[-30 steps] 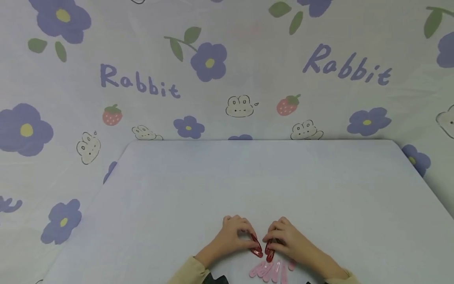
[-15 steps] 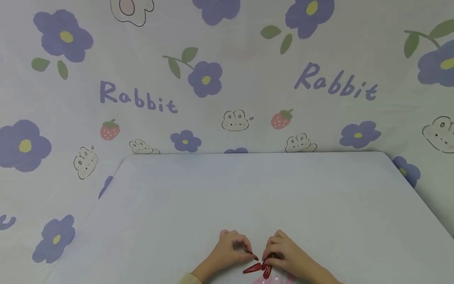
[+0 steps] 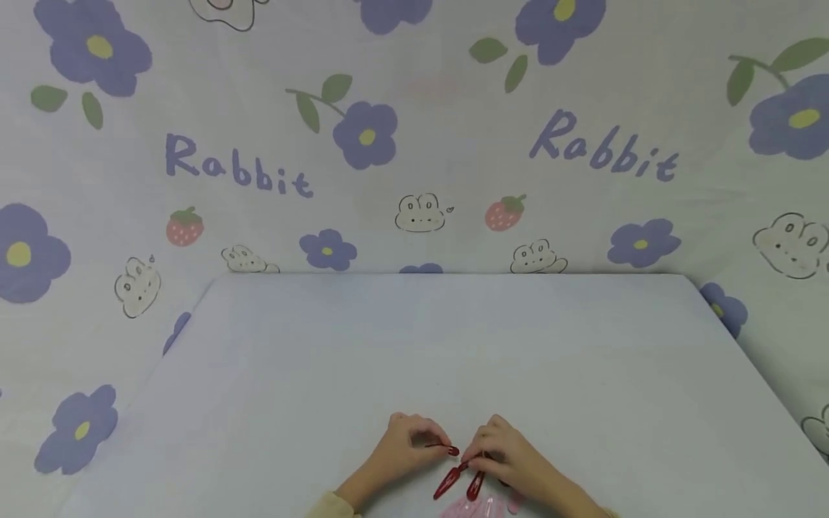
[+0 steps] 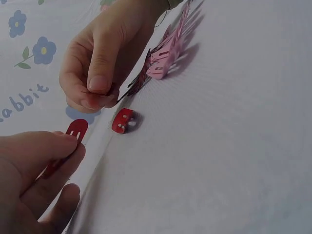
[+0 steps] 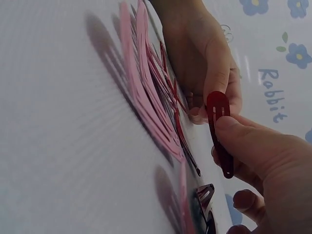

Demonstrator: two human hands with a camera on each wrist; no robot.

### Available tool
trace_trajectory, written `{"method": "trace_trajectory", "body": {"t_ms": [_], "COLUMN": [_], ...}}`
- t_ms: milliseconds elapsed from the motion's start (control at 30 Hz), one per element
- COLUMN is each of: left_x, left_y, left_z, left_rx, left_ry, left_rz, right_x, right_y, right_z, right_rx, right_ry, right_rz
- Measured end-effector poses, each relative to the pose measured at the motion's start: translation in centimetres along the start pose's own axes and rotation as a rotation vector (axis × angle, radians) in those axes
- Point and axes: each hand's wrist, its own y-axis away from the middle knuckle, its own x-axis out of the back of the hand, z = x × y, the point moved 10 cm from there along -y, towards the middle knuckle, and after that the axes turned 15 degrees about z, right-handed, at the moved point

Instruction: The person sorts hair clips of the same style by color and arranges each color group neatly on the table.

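Observation:
My left hand [image 3: 409, 447] pinches a red snap hair clip [image 4: 77, 128] between thumb and fingers, just above the table. Close on its right, my right hand [image 3: 514, 462] pinches another red hair clip [image 5: 222, 141], seen clearly in the right wrist view. Two more red hair clips show below the hands in the head view, a slanted one [image 3: 447, 483] on the left and a steeper one [image 3: 476, 487] beside it. A fan of pink hair clips [image 3: 476, 508] lies nearest the person, cut off by the frame's lower edge.
The white table [image 3: 414, 345] reaches away to its far edge. Behind it hangs a pale cloth [image 3: 453, 144] printed with flowers, rabbits and strawberries. In the right wrist view, a dark clip [image 5: 205, 195] lies beside the pink ones.
My left hand has drawn a red clip up and left, away from the others. One red clip lies slanted below it, apart from the fingers. The head view has shifted slightly.

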Motion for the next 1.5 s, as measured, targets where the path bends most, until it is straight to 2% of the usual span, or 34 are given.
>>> {"method": "trace_trajectory", "body": {"t_ms": [100,267,367,467,600,667,833,933,1100,1300,1367,1500], "left_x": [0.2,0.5,0.9,1.1,0.7,0.6,1.5,2.0,2.2,4.0,4.5,5.2], "left_y": [-0.3,-0.8,-1.0,-0.8,-0.6,-0.6,-0.7,-0.6,-0.5,-1.3,-1.7,-2.5], "left_z": [0.4,2.9,4.0,4.1,3.0,2.4,1.3,0.5,-0.6,-1.9,-2.2,-2.1], "left_rx": [-0.015,-0.036,-0.057,-0.1,-0.129,-0.146,-0.169,-0.109,0.018,0.163,0.162,0.112], "left_ry": [0.038,0.189,0.191,0.177,0.199,0.165,-0.067,-0.149,-0.197,-0.232,-0.252,-0.273], "left_rz": [0.024,0.003,-0.008,0.003,0.022,0.037,0.131,0.158,0.094,0.087,0.085,0.079], "right_x": [-0.2,-0.2,-0.2,-0.4,-0.1,0.2,0.2,0.1,-0.2,-0.2,-0.1,0.0], "right_y": [0.5,1.4,1.7,1.8,1.8,1.7,1.2,1.3,1.7,1.7,1.7,1.6], "right_z": [0.9,3.0,3.5,3.6,3.1,2.8,3.0,3.5,3.8,4.1,4.2,3.8], "right_rx": [0.031,-0.009,-0.039,-0.054,-0.049,-0.037,-0.051,-0.061,-0.061,-0.092,-0.092,-0.066], "right_ry": [0.009,0.03,0.046,0.059,0.046,0.028,0.04,0.056,0.035,0.043,0.048,0.05], "right_rz": [0.019,0.032,0.034,0.039,0.072,0.092,0.104,0.106,0.098,0.108,0.109,0.111]}}
